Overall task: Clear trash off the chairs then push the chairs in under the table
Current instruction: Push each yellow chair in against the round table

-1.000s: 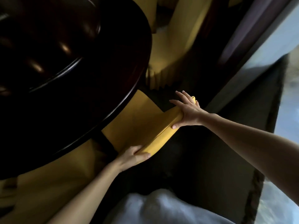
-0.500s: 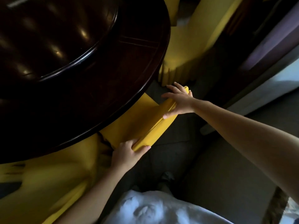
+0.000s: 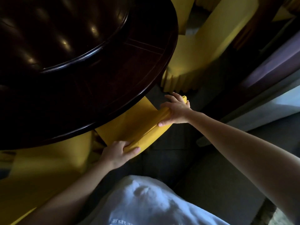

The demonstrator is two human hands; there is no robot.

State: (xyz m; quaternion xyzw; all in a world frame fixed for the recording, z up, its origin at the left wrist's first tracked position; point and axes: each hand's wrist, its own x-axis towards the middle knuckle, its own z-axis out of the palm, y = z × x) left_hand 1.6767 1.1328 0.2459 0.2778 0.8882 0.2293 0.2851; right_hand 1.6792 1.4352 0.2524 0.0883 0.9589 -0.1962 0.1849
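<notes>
A chair in a yellow cover stands at the edge of the dark round wooden table, its seat partly under the tabletop. My left hand grips the near end of the chair's top rail. My right hand grips the far end of the same rail, fingers over the top and thumb on my side. No trash shows on the visible part of the seat.
Another yellow-covered chair stands beyond, at the table's right edge, and a third sits at the left, close to my left arm. A raised round turntable tops the table. Dark carpet lies below me; a wall and curtain run along the right.
The chair has slid further toward the table, with more of its seat under the tabletop. Both hands kept their hold on the rail and moved with it.
</notes>
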